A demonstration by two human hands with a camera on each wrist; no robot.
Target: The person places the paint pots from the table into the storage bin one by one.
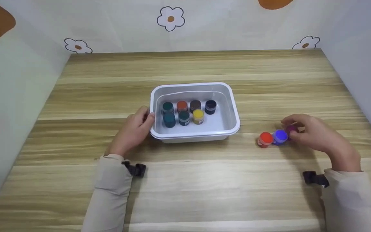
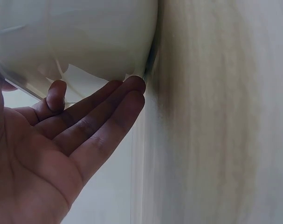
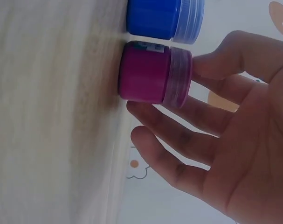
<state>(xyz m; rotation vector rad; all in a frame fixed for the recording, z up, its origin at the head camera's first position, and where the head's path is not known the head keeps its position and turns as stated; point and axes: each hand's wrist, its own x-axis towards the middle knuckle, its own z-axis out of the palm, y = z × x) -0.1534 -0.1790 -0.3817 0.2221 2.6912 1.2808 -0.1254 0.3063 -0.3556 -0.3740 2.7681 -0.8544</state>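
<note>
My left hand [image 1: 134,129] holds the left rim of a white plastic tub [image 1: 195,134], thumb on the rim and fingers along the outer wall, as the left wrist view shows. Several small paint jars, among them a yellow one [image 1: 198,116] and a black one [image 1: 210,107], stand inside in two rows. Off to the right of the tub, my right hand [image 1: 314,132] grips a magenta paint jar [image 3: 146,73], thumb at its lid and fingers behind it. Its base appears to rest on the table. Close beside it are a blue jar [image 1: 280,137] and a red jar [image 1: 265,139].
The wood-grain table [image 1: 204,187] carries everything. A pale back wall [image 1: 217,29] with printed flowers borders its far edge, with side walls at left and right. Each wrist wears a black strap mount, such as the left one [image 1: 135,169].
</note>
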